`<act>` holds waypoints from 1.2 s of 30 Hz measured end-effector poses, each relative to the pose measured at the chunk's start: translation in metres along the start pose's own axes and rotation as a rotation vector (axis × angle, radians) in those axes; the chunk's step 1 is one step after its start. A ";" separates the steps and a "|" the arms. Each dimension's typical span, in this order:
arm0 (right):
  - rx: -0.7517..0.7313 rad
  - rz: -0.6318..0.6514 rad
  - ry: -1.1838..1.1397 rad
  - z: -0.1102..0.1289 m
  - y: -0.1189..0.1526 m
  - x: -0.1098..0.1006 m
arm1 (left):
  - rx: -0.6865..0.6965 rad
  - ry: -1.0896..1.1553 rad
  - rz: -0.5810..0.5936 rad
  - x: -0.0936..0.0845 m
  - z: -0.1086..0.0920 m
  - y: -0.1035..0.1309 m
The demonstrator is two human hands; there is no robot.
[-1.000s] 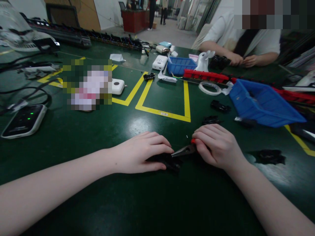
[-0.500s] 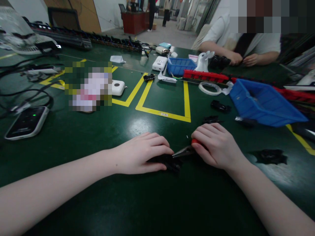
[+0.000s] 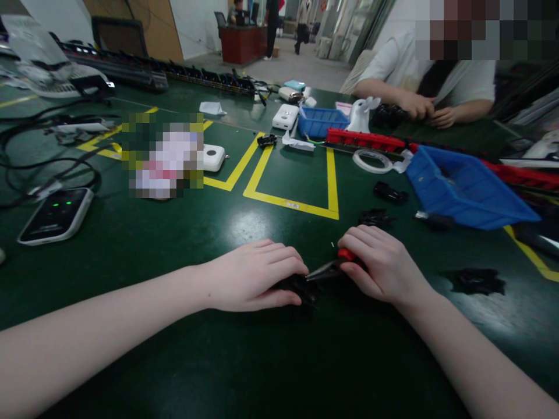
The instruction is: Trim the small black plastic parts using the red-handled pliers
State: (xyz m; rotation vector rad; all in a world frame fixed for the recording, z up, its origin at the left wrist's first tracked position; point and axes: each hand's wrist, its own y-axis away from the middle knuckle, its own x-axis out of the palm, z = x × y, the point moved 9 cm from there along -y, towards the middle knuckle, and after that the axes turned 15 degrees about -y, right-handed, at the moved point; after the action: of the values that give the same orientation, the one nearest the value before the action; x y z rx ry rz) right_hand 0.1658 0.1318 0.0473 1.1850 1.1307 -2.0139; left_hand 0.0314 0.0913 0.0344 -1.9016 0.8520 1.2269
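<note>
My left hand [image 3: 264, 276] is closed around a small black part [image 3: 305, 291] on the green table, fingers over its far side and thumb along the near side. Its exact kind is too dark to make out. My right hand [image 3: 378, 262] grips needle-nose pliers [image 3: 325, 270] by their red handle. The metal jaws point left, and their tips touch or nearly touch the black part beside my left index finger. Whether the jaws pinch anything cannot be seen. Farther off lie another black piece [image 3: 375, 218] and, to the right, a crumpled-looking black piece [image 3: 478, 281].
A blue bin [image 3: 471, 192] stands at the right, with a roll of white tape [image 3: 372, 162] beside it. Red strips [image 3: 367, 138] run behind. A phone-like device [image 3: 56, 215] and cables lie at the left. Across the table, a co-worker's hands [image 3: 430, 110] handle something dark.
The camera view has shifted slightly. My hands, the pliers and the black part keep nearly the same pose. The co-worker's hands have moved a little.
</note>
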 end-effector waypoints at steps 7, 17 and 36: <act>-0.081 0.015 -0.015 0.008 -0.001 0.002 | 0.036 -0.115 -0.014 0.002 -0.004 0.000; -0.018 0.070 0.065 0.007 -0.003 0.008 | 0.064 -0.135 -0.055 -0.003 -0.008 0.001; -0.033 0.070 0.067 0.009 -0.004 0.009 | -0.005 -0.100 -0.052 -0.001 -0.003 0.001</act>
State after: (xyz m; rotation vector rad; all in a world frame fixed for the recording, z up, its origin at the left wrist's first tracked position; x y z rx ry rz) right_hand 0.1547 0.1255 0.0430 1.2658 1.1341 -1.9097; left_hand 0.0313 0.0882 0.0364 -1.8383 0.7433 1.2817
